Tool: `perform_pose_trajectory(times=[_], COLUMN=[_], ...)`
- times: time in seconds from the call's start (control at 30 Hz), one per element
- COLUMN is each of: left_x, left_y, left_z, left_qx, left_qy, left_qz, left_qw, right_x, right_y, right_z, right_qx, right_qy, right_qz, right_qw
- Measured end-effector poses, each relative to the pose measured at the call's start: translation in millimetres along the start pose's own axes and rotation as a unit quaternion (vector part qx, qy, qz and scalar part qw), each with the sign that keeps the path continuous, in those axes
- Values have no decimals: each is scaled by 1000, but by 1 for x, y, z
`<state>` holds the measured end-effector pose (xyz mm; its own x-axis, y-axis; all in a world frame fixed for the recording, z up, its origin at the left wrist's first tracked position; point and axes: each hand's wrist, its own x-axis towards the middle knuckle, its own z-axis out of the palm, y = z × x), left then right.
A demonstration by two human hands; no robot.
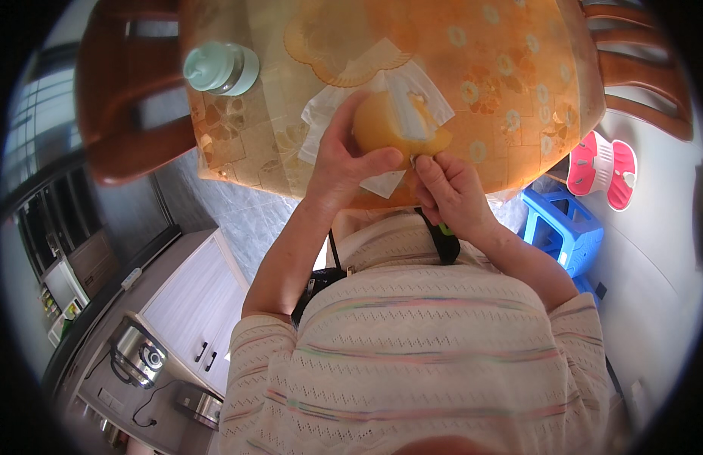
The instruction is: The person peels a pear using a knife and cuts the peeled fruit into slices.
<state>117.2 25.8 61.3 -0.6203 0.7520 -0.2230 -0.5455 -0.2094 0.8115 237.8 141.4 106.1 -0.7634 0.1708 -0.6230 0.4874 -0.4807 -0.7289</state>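
My left hand (pixel 343 153) grips a round yellow fruit (pixel 374 122), perhaps a pomelo, from its left side, thumb across the near face. A pale flat strip (pixel 408 116) shows on top of it; whether this is bare pith or a blade cannot be told. To its right a flap of peel (pixel 434 133) stands out. My right hand (pixel 453 190) is closed at the fruit's lower right, around a small tool with a metal tip (pixel 412 161). A green end (pixel 445 229) shows below that hand. Under the fruit lies a white translucent sheet (pixel 323 114) on the table.
An amber scalloped plate (pixel 306 54) overlaps the sheet on the patterned tablecloth (pixel 499 79). A mint-green lidded container (pixel 223 68) stands at left. Wooden chairs (pixel 129 85) flank the table. A blue plastic stool (pixel 578 233) is at right. A cabinet (pixel 186 307) stands at lower left.
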Motion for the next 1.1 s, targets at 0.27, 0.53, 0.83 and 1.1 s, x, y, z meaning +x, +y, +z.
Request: perform_pose_trajectory(times=[0.27,0.53,0.83,1.1], left_x=[3,1,1,2], left_y=[10,7,1,-1], left_z=[-14,-11,-7,7], left_qx=[-101,-59,-108,-21], left_qy=[-33,-21,-9,-8], left_qz=[-113,-108,-91,-3], left_qw=[988,992,990,1000], right_x=[-2,-2,0,3], right_y=[-9,-3,-2,2], right_z=[-8,-4,-4,1], right_qx=[-21,-11,-11,-10], right_qy=[-9,3,-1,33], right_qz=[5,1,-5,-26], right_qw=[1000,1000,1000,999])
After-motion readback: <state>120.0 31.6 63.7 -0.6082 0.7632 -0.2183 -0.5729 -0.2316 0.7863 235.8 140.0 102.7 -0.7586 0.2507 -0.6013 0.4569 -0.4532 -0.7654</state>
